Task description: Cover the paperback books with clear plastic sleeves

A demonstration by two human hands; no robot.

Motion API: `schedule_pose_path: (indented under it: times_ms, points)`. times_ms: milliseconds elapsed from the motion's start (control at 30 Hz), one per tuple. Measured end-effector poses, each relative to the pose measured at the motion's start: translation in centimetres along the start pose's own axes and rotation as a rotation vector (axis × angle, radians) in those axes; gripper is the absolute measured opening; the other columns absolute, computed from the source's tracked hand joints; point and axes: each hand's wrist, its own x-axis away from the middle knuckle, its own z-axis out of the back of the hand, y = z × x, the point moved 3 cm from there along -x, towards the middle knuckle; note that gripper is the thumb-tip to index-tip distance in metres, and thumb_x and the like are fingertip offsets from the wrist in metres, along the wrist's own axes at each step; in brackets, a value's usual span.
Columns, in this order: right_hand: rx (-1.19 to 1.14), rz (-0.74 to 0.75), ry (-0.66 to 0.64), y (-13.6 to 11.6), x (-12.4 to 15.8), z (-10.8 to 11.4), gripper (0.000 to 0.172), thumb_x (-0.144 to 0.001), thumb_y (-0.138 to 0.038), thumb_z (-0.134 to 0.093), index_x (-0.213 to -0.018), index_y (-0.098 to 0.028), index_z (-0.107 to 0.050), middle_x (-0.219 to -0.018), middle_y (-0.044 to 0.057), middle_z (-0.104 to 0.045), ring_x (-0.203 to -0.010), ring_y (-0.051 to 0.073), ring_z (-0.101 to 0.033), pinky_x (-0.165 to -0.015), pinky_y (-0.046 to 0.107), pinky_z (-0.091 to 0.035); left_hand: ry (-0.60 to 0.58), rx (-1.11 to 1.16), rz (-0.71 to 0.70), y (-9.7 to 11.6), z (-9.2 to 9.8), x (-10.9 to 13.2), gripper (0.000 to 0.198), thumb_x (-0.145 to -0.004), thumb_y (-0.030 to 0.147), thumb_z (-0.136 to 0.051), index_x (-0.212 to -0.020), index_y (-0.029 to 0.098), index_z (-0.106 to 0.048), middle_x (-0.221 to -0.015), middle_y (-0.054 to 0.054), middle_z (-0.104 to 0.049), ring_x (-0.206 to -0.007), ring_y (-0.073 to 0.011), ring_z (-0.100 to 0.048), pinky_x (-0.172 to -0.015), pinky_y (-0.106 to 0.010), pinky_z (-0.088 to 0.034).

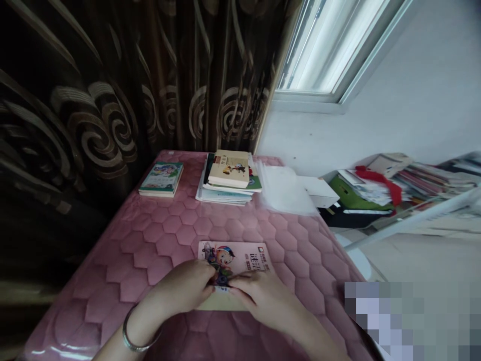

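Note:
A children's book (259,253) with a pink cover, a cartoon child and Chinese characters lies flat in front of me. My left hand (188,283), with a silver bangle on the wrist, is closed at the middle of the book's near side, thumb and fingers together. From the right, my right hand (259,296) grips the same area, its thumb along the near edge of the cover. The two sets of fingertips are close together. A pale yellow strip of the book shows below the printed cover, between and under my hands. The hidden fingertips cover part of the picture.
Under the book is a pink hexagon-patterned tabletop (165,255). A small green-covered book stack (161,178) sits far left. A taller book stack (229,175) stands at the back, beside white translucent sheets (285,188). Dark curtains (150,75) hang behind; a cluttered shelf (376,185) is right.

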Motion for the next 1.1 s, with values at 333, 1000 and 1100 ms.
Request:
schedule_pose_path:
  times_ms: [333,1000,1100]
  points:
    - [0.363,0.062,0.496,-0.8,-4.9,2.3,0.032,-0.088,-0.029,-0.057,-0.12,-0.025,-0.06,-0.13,0.009,-0.056,-0.116,0.027,-0.05,-0.1,0.048,-0.034,0.576,0.395,0.202,-5.9,2.2,-4.3,0.021,-0.077,0.041,-0.057,-0.072,0.02,-0.057,-0.063,0.003,-0.062,-0.061,-0.015,-0.058,-0.055,-0.023,-0.038]
    - [0.344,-0.002,0.545,2.1,-6.7,-1.0,0.038,-0.094,-0.041,-0.046,-0.126,-0.023,-0.055,-0.126,0.008,-0.058,-0.123,0.026,-0.043,-0.109,0.052,-0.025,0.846,0.902,0.382,-9.7,0.5,-10.6,0.026,-0.075,0.02,-0.055,-0.099,0.015,-0.06,-0.099,-0.01,-0.072,-0.094,-0.0195,-0.068,-0.083,-0.031,-0.052]
    - [0.362,0.02,0.543,2.0,-6.9,-1.6,0.037,-0.093,-0.038,-0.048,-0.125,-0.022,-0.055,-0.124,0.009,-0.059,-0.119,0.026,-0.046,-0.107,0.051,-0.028,0.866,1.082,0.261,-9.2,0.3,-9.8,0.042,-0.074,0.027,-0.058,-0.113,0.014,-0.054,-0.094,-0.01,-0.074,-0.09,-0.0207,-0.069,-0.087,-0.037,-0.05]
